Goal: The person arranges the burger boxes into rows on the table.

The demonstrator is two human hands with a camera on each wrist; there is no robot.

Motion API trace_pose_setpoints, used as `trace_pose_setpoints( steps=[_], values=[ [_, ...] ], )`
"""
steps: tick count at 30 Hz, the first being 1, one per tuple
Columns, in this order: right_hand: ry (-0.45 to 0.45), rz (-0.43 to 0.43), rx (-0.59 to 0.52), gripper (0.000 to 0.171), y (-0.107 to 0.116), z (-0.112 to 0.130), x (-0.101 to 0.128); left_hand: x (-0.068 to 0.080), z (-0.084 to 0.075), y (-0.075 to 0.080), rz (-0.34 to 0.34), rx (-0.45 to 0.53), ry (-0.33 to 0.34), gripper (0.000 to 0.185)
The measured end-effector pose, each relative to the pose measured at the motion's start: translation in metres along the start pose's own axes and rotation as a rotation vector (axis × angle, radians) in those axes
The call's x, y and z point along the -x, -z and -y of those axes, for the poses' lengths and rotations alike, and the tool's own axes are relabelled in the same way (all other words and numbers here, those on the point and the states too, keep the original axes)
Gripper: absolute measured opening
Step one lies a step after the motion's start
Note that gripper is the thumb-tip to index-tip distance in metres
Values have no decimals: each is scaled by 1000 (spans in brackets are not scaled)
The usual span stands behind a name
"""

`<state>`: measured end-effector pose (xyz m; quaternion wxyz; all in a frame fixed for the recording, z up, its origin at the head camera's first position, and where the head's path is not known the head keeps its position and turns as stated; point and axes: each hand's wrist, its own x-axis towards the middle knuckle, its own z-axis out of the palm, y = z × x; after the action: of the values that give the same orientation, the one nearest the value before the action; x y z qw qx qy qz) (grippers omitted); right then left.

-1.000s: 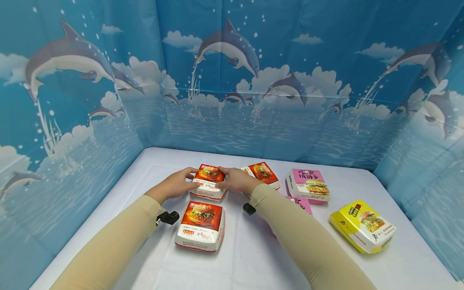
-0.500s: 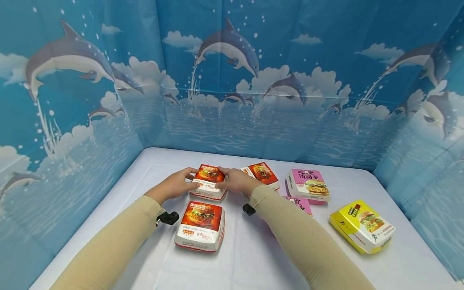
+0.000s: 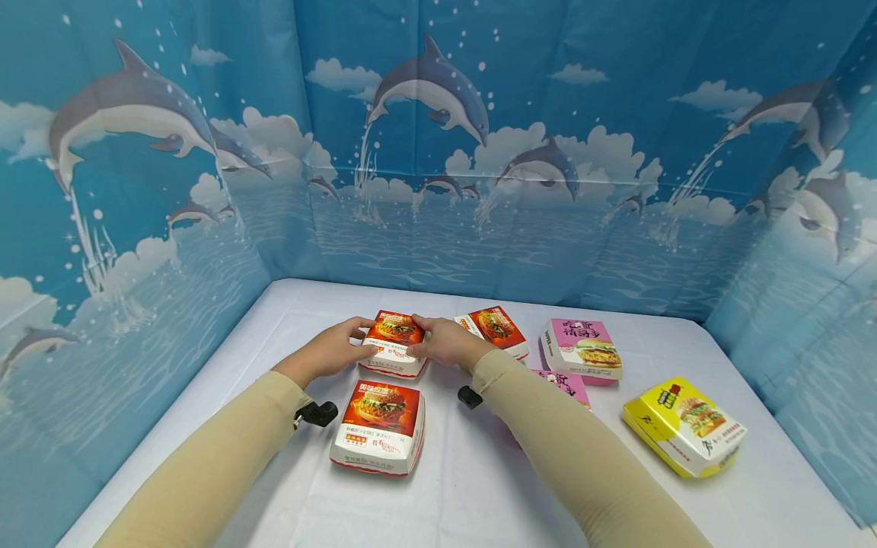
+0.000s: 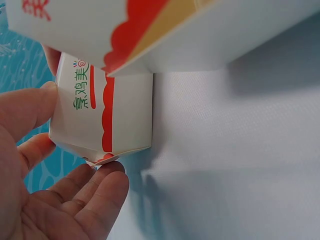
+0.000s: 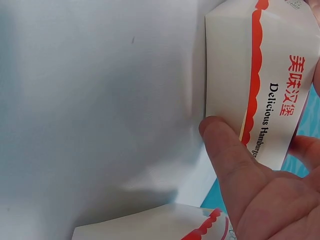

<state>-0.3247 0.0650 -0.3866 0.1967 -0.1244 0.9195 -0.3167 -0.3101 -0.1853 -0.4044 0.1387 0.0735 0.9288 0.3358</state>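
Note:
A red and white burger box (image 3: pixel 393 348) with a burger picture lies at the back of the table, its lid closed. My left hand (image 3: pixel 336 350) holds it at its left side, and my right hand (image 3: pixel 447 340) holds the opposite side. In the left wrist view the thumb and fingertips meet the box's wall (image 4: pixel 100 115). The right wrist view has fingers along the wall printed "Delicious Hamburger" (image 5: pixel 272 95). A matching burger box (image 3: pixel 379 428) sits just in front, nearer to me, between my forearms.
A third red burger box (image 3: pixel 495 331) lies right of my right hand. Two pink burger boxes stand farther right, one (image 3: pixel 582 350) in full sight, the other (image 3: pixel 565 384) partly behind my right sleeve. A yellow burger box (image 3: pixel 685 428) lies tilted at right on the white-covered table (image 3: pixel 473 495).

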Motion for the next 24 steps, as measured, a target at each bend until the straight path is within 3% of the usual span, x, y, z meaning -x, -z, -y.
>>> trace_pose_setpoints(
  steps=[24],
  values=[
    [-43, -94, -4, 78, -6, 2, 6, 2, -1, -1, 5, 9, 1, 69]
  ],
)
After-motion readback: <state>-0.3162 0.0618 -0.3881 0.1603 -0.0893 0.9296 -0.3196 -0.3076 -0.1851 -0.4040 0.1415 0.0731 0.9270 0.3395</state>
